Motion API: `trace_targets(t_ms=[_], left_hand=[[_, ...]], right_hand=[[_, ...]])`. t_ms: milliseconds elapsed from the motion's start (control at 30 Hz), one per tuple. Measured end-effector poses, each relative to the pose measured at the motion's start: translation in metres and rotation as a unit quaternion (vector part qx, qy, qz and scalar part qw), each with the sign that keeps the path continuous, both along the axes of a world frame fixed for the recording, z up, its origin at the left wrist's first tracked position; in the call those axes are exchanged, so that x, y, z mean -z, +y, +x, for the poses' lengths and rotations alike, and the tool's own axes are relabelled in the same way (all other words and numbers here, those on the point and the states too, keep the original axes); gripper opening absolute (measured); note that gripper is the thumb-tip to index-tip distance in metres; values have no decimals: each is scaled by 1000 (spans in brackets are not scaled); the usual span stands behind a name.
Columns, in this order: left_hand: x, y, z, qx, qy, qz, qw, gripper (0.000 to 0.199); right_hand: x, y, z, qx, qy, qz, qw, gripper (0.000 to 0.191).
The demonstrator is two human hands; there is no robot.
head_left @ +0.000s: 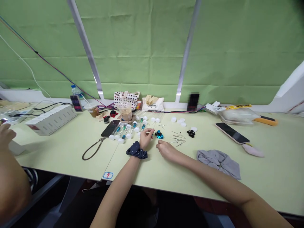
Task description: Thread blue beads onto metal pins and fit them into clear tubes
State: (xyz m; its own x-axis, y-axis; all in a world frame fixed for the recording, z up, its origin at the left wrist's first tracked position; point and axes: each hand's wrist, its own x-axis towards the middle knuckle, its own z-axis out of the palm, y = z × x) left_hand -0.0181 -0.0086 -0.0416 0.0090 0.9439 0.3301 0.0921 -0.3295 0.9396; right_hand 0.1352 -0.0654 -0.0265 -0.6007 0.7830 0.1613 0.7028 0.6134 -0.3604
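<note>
My left hand, with a dark scrunchie around its wrist, is closed in a pinch beside a small pile of shiny blue and black pieces. What sits between its fingertips is too small to make out. My right hand is closed just in front of that pile, and its fingers hide whatever they grip. Thin metal pins lie to the right, with black pieces beyond them. Left of my left hand lie several clear tubes with white caps, some holding blue-green pieces.
Loose white caps lie farther back. A black phone with a strap and an iced drink cup stand left. On the right are a grey cloth and another phone. A co-worker's arm shows at far left.
</note>
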Motion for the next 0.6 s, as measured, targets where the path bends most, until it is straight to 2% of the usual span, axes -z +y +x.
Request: trace_targets(t_ms=[133, 300, 467, 600], left_hand=[[-1, -1, 1, 8, -15, -4, 1000, 33], [-5, -4, 2, 52, -41, -7, 998, 31], [-9, -8, 4, 96, -65, -32, 993, 34], [-9, -8, 4, 119, -81, -51, 988, 37]], right_hand=[[-7, -4, -1, 23, -71, 3, 997, 22], [-21, -11, -3, 20, -112, 13, 993, 26], [-30, -11, 5, 18, -70, 38, 997, 24], [-37, 3, 17, 31, -20, 68, 997, 25]])
